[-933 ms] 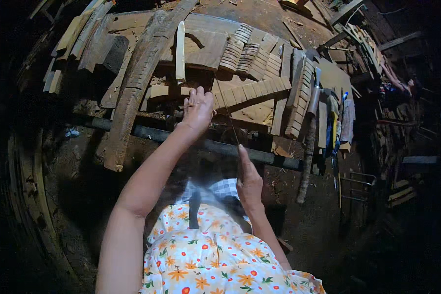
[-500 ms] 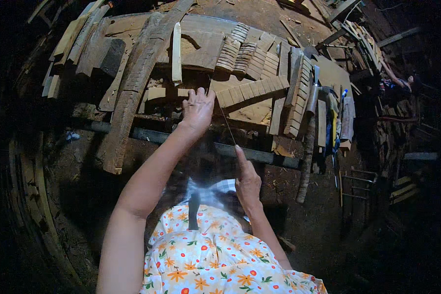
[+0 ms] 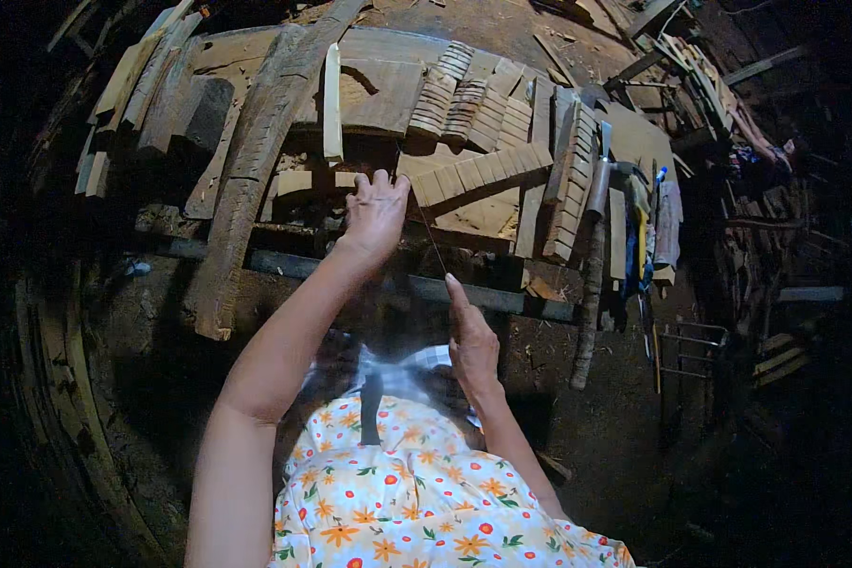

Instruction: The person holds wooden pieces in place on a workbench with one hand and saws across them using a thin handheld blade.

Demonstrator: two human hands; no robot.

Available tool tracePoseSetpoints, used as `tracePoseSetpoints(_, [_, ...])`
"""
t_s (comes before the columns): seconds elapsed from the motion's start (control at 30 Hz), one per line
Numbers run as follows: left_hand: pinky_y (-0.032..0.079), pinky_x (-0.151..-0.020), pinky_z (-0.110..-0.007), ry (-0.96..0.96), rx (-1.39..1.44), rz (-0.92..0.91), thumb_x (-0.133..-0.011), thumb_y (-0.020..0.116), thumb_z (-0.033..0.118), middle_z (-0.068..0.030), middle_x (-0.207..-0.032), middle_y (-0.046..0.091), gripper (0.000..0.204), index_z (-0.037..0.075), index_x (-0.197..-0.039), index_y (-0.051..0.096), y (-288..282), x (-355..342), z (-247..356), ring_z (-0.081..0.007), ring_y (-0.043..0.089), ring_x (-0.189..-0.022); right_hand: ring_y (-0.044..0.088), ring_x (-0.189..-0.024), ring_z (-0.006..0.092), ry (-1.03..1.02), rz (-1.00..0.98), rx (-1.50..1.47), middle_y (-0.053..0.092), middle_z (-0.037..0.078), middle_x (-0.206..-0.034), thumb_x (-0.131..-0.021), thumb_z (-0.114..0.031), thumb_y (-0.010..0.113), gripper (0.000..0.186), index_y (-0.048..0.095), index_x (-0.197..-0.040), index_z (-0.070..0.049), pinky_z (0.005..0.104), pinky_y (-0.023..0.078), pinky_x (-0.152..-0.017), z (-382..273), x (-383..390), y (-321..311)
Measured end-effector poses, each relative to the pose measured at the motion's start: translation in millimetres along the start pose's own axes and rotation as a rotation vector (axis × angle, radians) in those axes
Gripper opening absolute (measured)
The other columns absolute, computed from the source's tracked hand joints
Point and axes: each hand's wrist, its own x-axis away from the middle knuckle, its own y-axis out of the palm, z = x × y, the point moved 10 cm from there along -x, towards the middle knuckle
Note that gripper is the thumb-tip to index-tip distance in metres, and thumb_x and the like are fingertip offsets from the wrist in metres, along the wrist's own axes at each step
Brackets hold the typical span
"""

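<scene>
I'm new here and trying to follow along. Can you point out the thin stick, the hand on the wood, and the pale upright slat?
thin stick [image 3: 430, 237], head view, mid-length of the shaft
left hand [image 3: 377, 213], head view, back of the hand
pale slat [image 3: 332, 104], head view, middle of its face
</scene>
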Motion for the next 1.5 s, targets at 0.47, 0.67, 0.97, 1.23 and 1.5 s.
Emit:
tracePoseSetpoints(0.47, [0.051,-0.079,-0.046,0.015,0.006,-0.018,-0.073,0.07,0.008,-0.0182,-0.106,0.048,0.051,0.007,-0.118,0.046,1.3,1.3,-0.8,-0.0378,0.048,-0.101,0.06,-0.081,0.0357,0.026,-0.058,0.006,0.058,0.016,-0.091,-0.072,0.014,0.052,0.088,0.028,-0.143,-0.032,0.0459,0.048,-0.07,6.1,4.7,4.7])
tracePoseSetpoints(0.67, [0.051,-0.081,-0.046,0.016,0.008,-0.008,-0.075,0.069,0.009,-0.0182,-0.106,0.048,0.05,0.008,-0.118,0.045,3.9,-0.7,-0.9,-0.0376,0.048,-0.102,0.06,-0.081,0.0363,0.022,-0.061,0.047,0.058,0.016,-0.092,-0.074,0.013,0.053,0.085,0.028,-0.142,-0.031,0.0453,0.049,-0.071,4.3,-6.3,5.9])
tracePoseSetpoints(0.97, [0.05,-0.082,-0.045,0.013,0.0,-0.024,-0.075,0.069,0.01,-0.0179,-0.106,0.048,0.049,0.008,-0.118,0.046,3.1,2.2,-3.9,-0.0372,0.049,-0.1,0.061,-0.082,0.0355,0.025,-0.028,0.022,0.058,0.016,-0.092,-0.072,0.014,0.052,0.085,0.031,-0.141,-0.032,0.0449,0.048,-0.072,8.4,7.2,6.7])
tracePoseSetpoints(1.23, [0.054,-0.075,-0.044,0.041,0.001,0.008,-0.074,0.07,0.013,-0.016,-0.106,0.051,0.039,0.007,-0.108,0.052,-1.7,1.6,1.5,-0.0358,0.051,-0.103,0.061,-0.08,0.0351,0.02,-0.026,-0.048,0.058,0.017,-0.091,-0.073,0.014,0.052,0.085,0.031,-0.141,-0.031,0.045,0.049,-0.071,6.3,-0.6,4.9])
tracePoseSetpoints(1.5, [0.053,-0.077,-0.045,0.036,-0.013,0.011,-0.074,0.071,0.013,-0.0163,-0.106,0.05,0.041,0.007,-0.109,0.051,-5.2,2.9,2.4,-0.0358,0.051,-0.102,0.06,-0.075,0.0341,0.039,-0.042,-0.032,0.055,0.016,-0.084,-0.072,0.012,0.053,0.085,0.031,-0.141,-0.032,0.045,0.048,-0.068,8.3,2.1,8.4])
